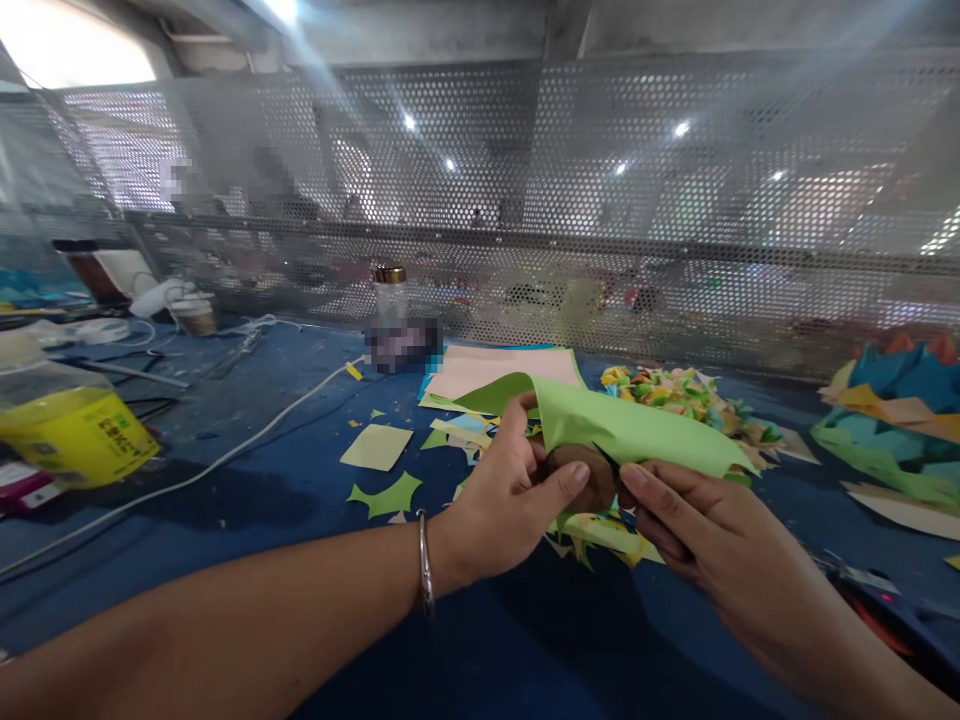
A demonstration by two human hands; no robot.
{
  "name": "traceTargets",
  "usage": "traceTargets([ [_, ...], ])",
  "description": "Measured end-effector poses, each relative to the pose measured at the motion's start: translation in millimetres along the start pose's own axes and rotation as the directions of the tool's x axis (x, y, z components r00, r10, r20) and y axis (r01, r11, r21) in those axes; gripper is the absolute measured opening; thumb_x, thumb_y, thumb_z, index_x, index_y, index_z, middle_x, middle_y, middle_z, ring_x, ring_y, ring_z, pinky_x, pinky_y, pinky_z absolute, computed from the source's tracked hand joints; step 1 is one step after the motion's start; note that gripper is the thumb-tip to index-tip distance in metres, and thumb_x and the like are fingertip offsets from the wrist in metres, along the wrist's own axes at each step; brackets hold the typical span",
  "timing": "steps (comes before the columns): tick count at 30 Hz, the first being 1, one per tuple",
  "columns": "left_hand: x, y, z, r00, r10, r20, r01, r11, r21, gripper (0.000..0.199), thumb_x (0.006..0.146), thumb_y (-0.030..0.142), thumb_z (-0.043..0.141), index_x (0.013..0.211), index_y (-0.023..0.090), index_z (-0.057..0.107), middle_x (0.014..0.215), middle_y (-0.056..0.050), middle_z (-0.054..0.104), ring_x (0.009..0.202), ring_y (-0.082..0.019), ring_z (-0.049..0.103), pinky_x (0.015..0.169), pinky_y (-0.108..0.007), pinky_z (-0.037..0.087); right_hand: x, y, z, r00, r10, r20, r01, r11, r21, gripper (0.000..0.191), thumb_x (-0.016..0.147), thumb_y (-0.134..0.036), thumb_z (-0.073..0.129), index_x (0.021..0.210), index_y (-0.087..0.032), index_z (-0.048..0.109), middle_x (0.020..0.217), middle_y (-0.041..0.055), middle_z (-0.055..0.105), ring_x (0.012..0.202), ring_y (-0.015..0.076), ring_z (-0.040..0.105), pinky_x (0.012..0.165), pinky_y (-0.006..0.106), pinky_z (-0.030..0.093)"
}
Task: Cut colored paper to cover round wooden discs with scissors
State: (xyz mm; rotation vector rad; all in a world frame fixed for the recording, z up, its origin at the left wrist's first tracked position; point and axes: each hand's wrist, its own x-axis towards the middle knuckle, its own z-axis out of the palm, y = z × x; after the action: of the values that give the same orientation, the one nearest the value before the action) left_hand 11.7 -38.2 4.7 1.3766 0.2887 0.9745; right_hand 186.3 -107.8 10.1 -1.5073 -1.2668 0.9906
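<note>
A sheet of light green paper is held up in front of me, curling over at its left side. My left hand is closed on it, the thumb pressing a brown round flat piece against its underside. My right hand is pinched at the sheet's lower edge, beside the brown piece. A thin dark thing shows at the right thumb tip, but most of it is hidden. Below both hands lie green and yellow paper scraps. A green offcut with curved edges lies left of my left hand.
Stacked paper sheets lie behind the hands, with a heap of small colourful cut pieces to their right. Layered paper shapes stand far right. A yellow-labelled bottle and a white cable are at left. Perforated metal panels close off the back.
</note>
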Motion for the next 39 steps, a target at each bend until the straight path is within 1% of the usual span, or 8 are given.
traceTargets([
  [6, 1.7, 2.6, -1.4, 0.997, -0.04, -0.065, 0.045, 0.996, 0.071, 0.06, 0.087, 0.028, 0.07, 0.132, 0.017, 0.032, 0.094, -0.007, 0.069, 0.081, -0.017, 0.069, 0.072, -0.029, 0.053, 1.8, -0.3, -4.7, 1.0, -0.016, 0.02, 0.018, 0.997, -0.071, 0.059, 0.079, -0.079, 0.059, 0.07, -0.021, 0.054, 0.055, -0.0068, 0.032, 0.05, 0.0096, 0.026, 0.045, 0.025, 0.019],
  [9, 5.0, 1.6, -2.2, 0.99, -0.082, -0.115, 0.089, 0.995, 0.052, 0.057, 0.084, 0.026, 0.071, 0.128, 0.017, 0.035, 0.093, -0.007, 0.069, 0.081, -0.017, 0.068, 0.074, -0.029, 0.053, -0.8, -2.9, -6.3, 0.993, -0.106, -0.043, 0.099, 0.984, -0.145, 0.055, 0.083, -0.075, 0.058, 0.072, -0.021, 0.057, 0.056, -0.0051, 0.037, 0.05, 0.0105, 0.031, 0.045, 0.025, 0.025],
  [12, 7.2, -1.3, -3.5, 0.987, -0.148, -0.065, 0.148, 0.989, -0.001, 0.057, 0.08, 0.027, 0.075, 0.124, 0.018, 0.04, 0.091, -0.005, 0.069, 0.078, -0.017, 0.068, 0.074, -0.029, 0.053, -3.1, -4.3, -7.9, 0.971, -0.227, -0.069, 0.201, 0.941, -0.272, 0.05, 0.082, -0.072, 0.061, 0.079, -0.022, 0.063, 0.06, -0.0003, 0.054, 0.054, 0.0146, 0.046, 0.047, 0.026, 0.035],
  [16, 6.9, -5.4, -4.3, 0.973, -0.23, 0.022, 0.229, 0.973, 0.01, 0.059, 0.075, 0.031, 0.081, 0.119, 0.019, 0.044, 0.085, -0.003, 0.067, 0.068, -0.014, 0.064, 0.065, -0.026, 0.049, -3.3, -3.4, -7.2, 0.961, -0.275, -0.019, 0.252, 0.902, -0.35, 0.044, 0.078, -0.062, 0.072, 0.101, -0.025, 0.065, 0.076, 0.0046, 0.072, 0.065, 0.0211, 0.065, 0.054, 0.028, 0.048],
  [25, 6.6, -4.0, -2.3, 0.973, -0.223, 0.056, 0.225, 0.974, -0.023, 0.055, 0.069, 0.028, 0.085, 0.103, 0.021, 0.043, 0.077, 0.001, 0.065, 0.063, -0.011, 0.06, 0.06, -0.022, 0.045, -1.6, 6.0, -4.7, 0.959, -0.28, 0.052, 0.27, 0.834, -0.481, 0.047, 0.081, -0.05, 0.07, 0.122, -0.028, 0.063, 0.073, 0.0018, 0.072, 0.065, 0.0226, 0.065, 0.057, 0.031, 0.046],
  [33, 5.9, -4.6, -2.2, 0.978, -0.207, 0.029, 0.206, 0.978, 0.032, 0.053, 0.073, 0.024, 0.081, 0.109, 0.02, 0.043, 0.074, 0.003, 0.063, 0.061, -0.011, 0.059, 0.057, -0.022, 0.044, -3.9, 4.3, -0.3, 0.958, -0.286, -0.007, 0.251, 0.853, -0.458, 0.04, 0.082, -0.053, 0.069, 0.113, -0.029, 0.061, 0.068, 0.0005, 0.069, 0.059, 0.021, 0.062, 0.054, 0.03, 0.044],
  [36, 4.7, -2.1, -0.9, 0.986, -0.164, 0.011, 0.164, 0.986, -0.014, 0.054, 0.077, 0.027, 0.078, 0.114, 0.02, 0.041, 0.084, -0.002, 0.067, 0.072, -0.015, 0.067, 0.067, -0.027, 0.051, -2.7, 1.3, -1.6, 0.948, -0.304, -0.09, 0.231, 0.857, -0.461, 0.034, 0.084, -0.057, 0.066, 0.1, -0.027, 0.062, 0.062, -0.0004, 0.066, 0.052, 0.0185, 0.057, 0.049, 0.029, 0.041],
  [39, 2.9, 0.8, 0.0, 0.991, -0.136, -0.003, 0.135, 0.99, -0.03, 0.059, 0.075, 0.027, 0.08, 0.119, 0.019, 0.041, 0.091, -0.006, 0.069, 0.082, -0.02, 0.07, 0.074, -0.03, 0.053, 0.8, 0.4, -5.7, 0.954, -0.295, -0.051, 0.243, 0.863, -0.443, 0.034, 0.086, -0.057, 0.064, 0.092, -0.024, 0.066, 0.071, 0.0037, 0.071, 0.061, 0.0208, 0.063, 0.052, 0.029, 0.045],
])
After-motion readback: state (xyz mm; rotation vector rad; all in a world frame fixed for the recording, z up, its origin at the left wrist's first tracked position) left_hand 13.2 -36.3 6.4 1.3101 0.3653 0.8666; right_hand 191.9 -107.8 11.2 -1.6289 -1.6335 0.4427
